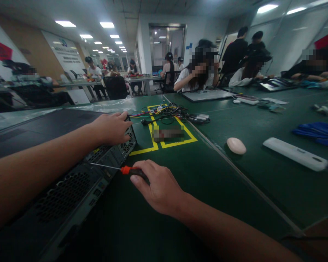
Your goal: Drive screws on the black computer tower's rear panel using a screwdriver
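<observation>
A black desktop computer case point(68, 185) lies at the left, its perforated rear panel turned toward me. My left hand point(113, 128) rests on the far end of the case, fingers spread near the round fan grille point(128, 143). In my right hand point(160, 183) is a screwdriver point(128, 170) with an orange and black handle. Its thin shaft points left, and the tip meets the rear panel near the middle of the case. Whether the tip sits in a screw is too small to tell.
Bundled cables point(177, 112) and a pixelated object point(169, 134) lie by yellow tape point(180, 144) on the green table point(207, 189). To the right are a beige oval mouse point(236, 145), a white bar point(295, 153) and blue cloth point(317, 133). People sit across the table.
</observation>
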